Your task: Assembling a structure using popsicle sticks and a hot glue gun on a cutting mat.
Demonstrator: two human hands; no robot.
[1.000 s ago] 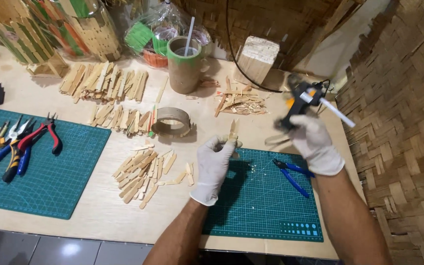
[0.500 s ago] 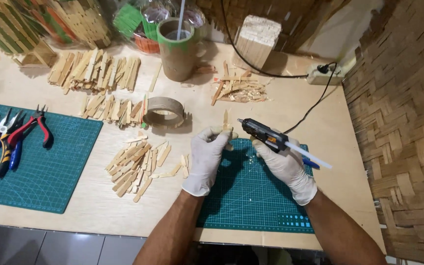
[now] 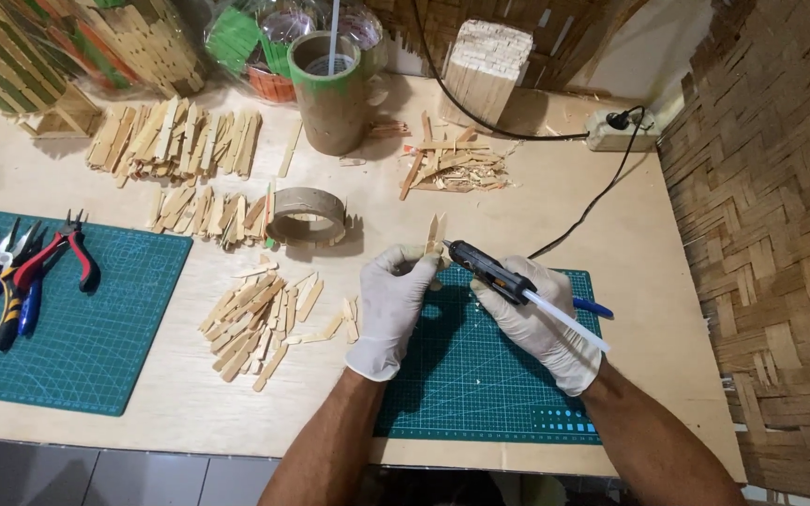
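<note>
Since the earlier frame, the glue gun point(image 3: 491, 273) in the right hand's point(image 3: 538, 323) closed grip has been brought to the wooden stick point(image 3: 435, 236) pinched by the left hand point(image 3: 392, 309) above the tabletop point(image 3: 611, 234); hot glue could drip onto gloves.

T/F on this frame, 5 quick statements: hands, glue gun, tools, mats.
1. The right hand holds a black glue gun. True.
2. The left hand is empty. False: it pinches a small wooden piece at the gun's nozzle.
3. Both hands wear white gloves. True.
4. The pliers lie on the right cutting mat. False: they lie on the left cutting mat, with other hand tools.
5. The cardboard tape ring sits on the bare tabletop. True.
</note>
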